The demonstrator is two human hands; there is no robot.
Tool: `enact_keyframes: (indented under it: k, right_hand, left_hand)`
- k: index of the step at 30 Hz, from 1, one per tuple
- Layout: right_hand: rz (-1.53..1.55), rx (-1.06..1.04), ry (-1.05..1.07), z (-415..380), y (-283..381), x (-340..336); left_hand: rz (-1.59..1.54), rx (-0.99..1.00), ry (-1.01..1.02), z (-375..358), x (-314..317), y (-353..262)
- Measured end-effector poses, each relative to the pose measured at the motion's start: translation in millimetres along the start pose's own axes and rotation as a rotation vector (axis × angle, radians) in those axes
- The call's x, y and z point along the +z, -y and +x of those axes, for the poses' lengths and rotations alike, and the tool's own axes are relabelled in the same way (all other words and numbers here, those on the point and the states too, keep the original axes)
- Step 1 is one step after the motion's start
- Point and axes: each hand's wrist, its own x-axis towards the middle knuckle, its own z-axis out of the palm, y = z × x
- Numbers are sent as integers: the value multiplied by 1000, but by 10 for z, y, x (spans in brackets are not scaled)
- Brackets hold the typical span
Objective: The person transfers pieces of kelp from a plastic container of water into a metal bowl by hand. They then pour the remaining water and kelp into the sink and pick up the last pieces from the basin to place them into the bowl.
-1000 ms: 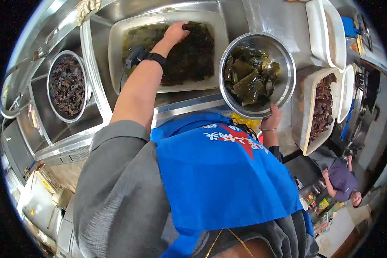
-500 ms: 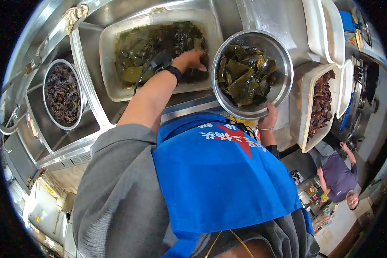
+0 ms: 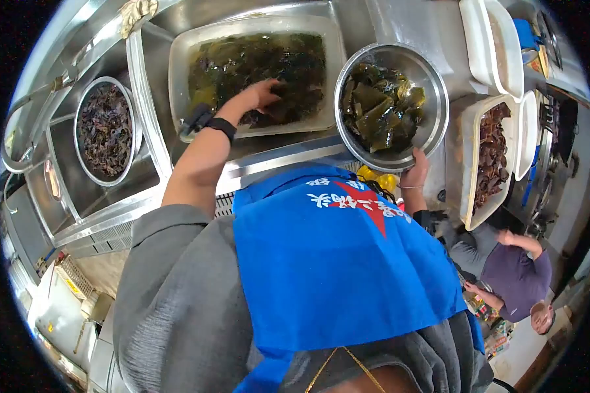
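Note:
A white rectangular tub [image 3: 339, 49] in the sink holds dark liquid with many pieces of green seaweed [image 3: 259, 56]. My left hand [image 3: 261, 97] reaches over its near side, fingers apart, with the fingertips at the liquid surface and nothing visible in them. A dark watch [image 3: 221, 128] is on that wrist. To the right, my right hand [image 3: 415, 169] grips the near rim of a round steel bowl [image 3: 437, 111]. Wet, flat green seaweed pieces [image 3: 377, 111] lie inside the bowl. The fingers under its rim are hidden.
On the left, a steel bowl of dark fungus-like pieces [image 3: 105, 131] sits in another sink basin. A white tub [image 3: 469, 164] with brown pieces stands on the right, near stacked white containers [image 3: 488, 46]. Another person [image 3: 518, 275] stands at lower right.
My left hand has moved left and slightly nearer across the tub. The bowl in my right hand has shifted slightly right relative to the view. The other person's arms have moved.

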Motion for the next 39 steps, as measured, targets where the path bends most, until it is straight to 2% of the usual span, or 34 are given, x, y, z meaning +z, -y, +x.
enact_keyframes:
  k: [1, 2, 3, 5, 6, 7, 8, 9, 11, 12, 13, 15, 16, 17, 19, 20, 22, 23, 25, 26, 27, 28, 29, 30, 31, 32, 33, 34, 35, 37, 39]
  right_hand:
    - [3, 2, 4, -4, 30, 33]
    - [172, 102, -26, -13, 105, 79]
    - [341, 202, -57, -21, 155, 122]
    - [285, 191, -132, -54, 168, 194]
    - [223, 174, -212, -67, 176, 188]
    - [229, 164, -229, -57, 158, 153]
    - [41, -13, -185, -40, 98, 112]
    - [-150, -184, -136, -27, 30, 81]
    - [-182, -211, -131, 39, -87, 4]
    - [-166, -170, -114, 83, -148, -57]
    - [-150, -129, -97, 84, -149, -43]
    - [-62, -75, -119, 36, -85, 31]
    - [21, -22, -142, 11, -17, 74]
    - [20, -20, -144, 1, 14, 86]
    - [47, 11, -149, -31, 65, 124]
    - [45, 14, -144, -54, 113, 162]
    - [76, 56, -160, -117, 251, 268]
    - [74, 56, -157, -133, 283, 299]
    - [276, 126, -188, -150, 321, 336]
    - [62, -52, -162, -90, 76, 176]
    - [59, -53, -160, -68, 16, 134]
    - [-88, -134, -172, -57, -8, 124]
    - [-234, -215, -183, -44, -28, 115]
    - [-237, -217, -180, -43, 36, 134]
    - [42, -23, -123, -55, 146, 158]
    - [322, 171, -65, -51, 212, 181]
    - [322, 168, -65, -34, 159, 163]
    - [211, 76, -113, -29, 66, 127]
    - [98, -13, -164, -14, -12, 68]
    - [51, -34, -159, -10, -21, 38]
    - [5, -40, -142, -44, -40, 47]
  left_hand:
    - [104, 54, -44, -27, -197, 125]
    - [171, 63, -106, 25, -339, 234]
    - [-1, 116, -133, -174, -394, 77]
    - [-245, 109, -155, -454, -551, -106]
    - [-234, 118, -140, -496, -570, -104]
    - [-360, 113, -228, -516, -598, -97]
    - [-488, 105, -318, -522, -634, -91]
    - [-482, 109, -309, -520, -675, -64]
    - [-573, 68, -350, -531, -760, 45]
    - [-379, 2, -453, -503, -787, 131]
    - [-375, 1, -456, -464, -844, 264]
    - [631, -2, -528, -415, -971, 461]
    - [479, 6, -484, -392, -1043, 518]
    - [479, 6, -481, -351, -1043, 590]
    - [9, -132, -583, -520, -901, 398]
    - [6, -138, -586, -539, -902, 409]
    - [441, -297, -184, -530, -935, 418]
    - [438, -299, -186, -500, -959, 436]
    - [897, -193, 1, -423, -1004, 460]
    - [894, -192, 0, -385, -1008, 435]
    - [809, -100, -260, -373, -966, 325]
    - [713, -8, -517, -343, -919, 260]
    - [710, -9, -519, -265, -864, 243]
    - [723, -104, -509, -137, -801, 278]
    - [733, -201, -497, -57, -715, 334]
    - [787, -209, -358, -3, -631, 402]
    - [840, -212, -217, 59, -564, 469]
    - [918, -94, -81, 115, -521, 480]
    - [918, -91, -75, 178, -502, 487]
    - [950, 104, 39, 152, -447, 310]
    - [924, 150, -2, 210, -521, 207]
